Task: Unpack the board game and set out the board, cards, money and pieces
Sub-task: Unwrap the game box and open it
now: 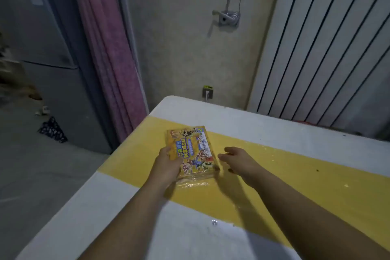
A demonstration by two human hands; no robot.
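Forearms are stretched over the bench (274, 124); the box (190, 150), still sealed, is gripped at its near-left edge by the left hand (166, 167) on the yellow stripe; the right hand (240, 161) is held spread just beside it; opening is judged next, needing both hands.

Two hands in play, left hand (168, 165) and right hand (239, 161); one game box (193, 151), one desk (306, 179), one pink curtain (105, 53), one wall socket (207, 93).
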